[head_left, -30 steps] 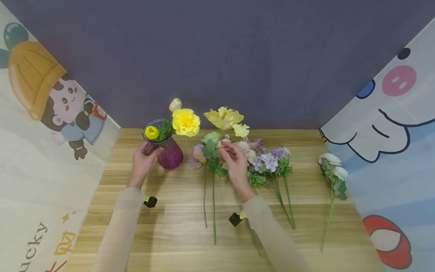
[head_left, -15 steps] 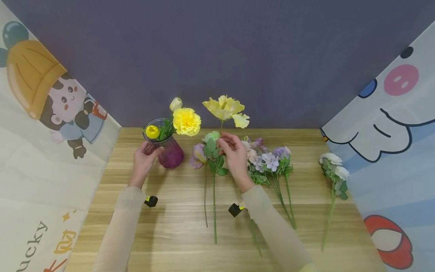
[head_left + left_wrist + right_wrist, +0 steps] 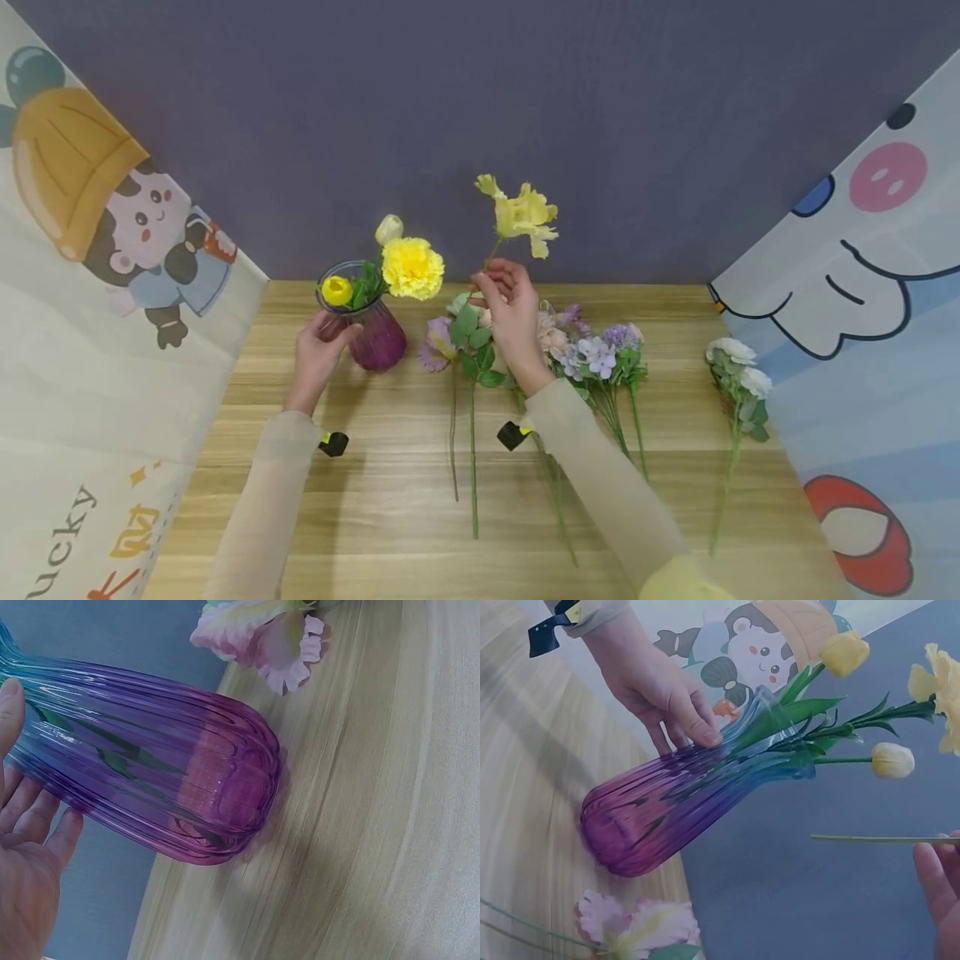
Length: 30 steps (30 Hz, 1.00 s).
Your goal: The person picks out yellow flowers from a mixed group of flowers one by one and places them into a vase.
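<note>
A ribbed glass vase (image 3: 378, 337), shading from pink-purple at its base to blue at the rim, stands at the back left of the table. My left hand (image 3: 318, 354) holds it near the neck, with the thumb (image 3: 703, 733) on the near side in the right wrist view. In it stand a yellow tulip (image 3: 844, 652), a paler tulip (image 3: 892, 760) and a full yellow carnation (image 3: 412, 268). Right of the vase, my right hand (image 3: 510, 312) pinches the thin stem of a ruffled yellow flower (image 3: 522, 212). That stem's lower end (image 3: 840, 838) points toward the vase's mouth, apart from it.
A pink-purple flower (image 3: 438, 343) and a leafy green stem (image 3: 474, 450) lie mid-table. Right of them, lilac and pink flowers (image 3: 596, 354) lie in a cluster, partly behind the right arm. White roses (image 3: 738, 362) lie at the right edge. A dark wall (image 3: 480, 108) rises behind.
My right hand has lifted the ruffled yellow flower up from the other flowers, and its head has turned and tilted rightward. My left hand and the vase have stayed in place.
</note>
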{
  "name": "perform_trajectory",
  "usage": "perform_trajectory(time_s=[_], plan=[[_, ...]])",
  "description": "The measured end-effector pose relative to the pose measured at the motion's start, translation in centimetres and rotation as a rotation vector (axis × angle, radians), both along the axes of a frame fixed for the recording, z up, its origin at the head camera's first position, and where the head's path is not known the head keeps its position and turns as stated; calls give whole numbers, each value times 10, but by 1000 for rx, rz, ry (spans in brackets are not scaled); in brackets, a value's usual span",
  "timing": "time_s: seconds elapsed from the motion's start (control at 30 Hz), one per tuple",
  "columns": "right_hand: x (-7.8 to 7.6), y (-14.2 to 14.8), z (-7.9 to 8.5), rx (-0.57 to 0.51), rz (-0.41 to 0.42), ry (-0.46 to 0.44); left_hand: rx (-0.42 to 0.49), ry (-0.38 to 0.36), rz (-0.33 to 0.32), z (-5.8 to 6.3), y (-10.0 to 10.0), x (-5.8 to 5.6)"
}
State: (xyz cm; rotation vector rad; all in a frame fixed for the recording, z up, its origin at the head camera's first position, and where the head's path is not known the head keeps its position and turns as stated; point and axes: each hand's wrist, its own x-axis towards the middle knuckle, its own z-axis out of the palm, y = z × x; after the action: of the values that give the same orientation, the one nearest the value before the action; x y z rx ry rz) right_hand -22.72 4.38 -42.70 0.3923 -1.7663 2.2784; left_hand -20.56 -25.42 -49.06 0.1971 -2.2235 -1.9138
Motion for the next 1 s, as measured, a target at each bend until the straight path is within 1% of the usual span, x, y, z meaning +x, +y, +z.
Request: perform_trajectory(time_s=[0.13,0.23,0.4,0.63,0.7,0.83,0.93,1.0], plan=[[-4,-8,4,-46,10,24,-1,-4,-2,2,1,1],[-7,-12,7,-73,17,24,-8,4,-3,2,1,1],[-13,-19,15,-104,17,28,-13,10,-4,-1,0,-1],[-24,-32,26,-162,2,95,16,-6,10,-24,-10,-13],[-26,-36,28,-173,-4,101,9,-4,11,-25,-10,-13],[-27,-42,32,-180,-20,69,18,4,7,-20,-9,-11],[-26,-45,35,-130,-34,43,20,9,1,-12,-6,-6],[-26,-47,36,-79,-35,40,13,10,0,-8,-4,-4]])
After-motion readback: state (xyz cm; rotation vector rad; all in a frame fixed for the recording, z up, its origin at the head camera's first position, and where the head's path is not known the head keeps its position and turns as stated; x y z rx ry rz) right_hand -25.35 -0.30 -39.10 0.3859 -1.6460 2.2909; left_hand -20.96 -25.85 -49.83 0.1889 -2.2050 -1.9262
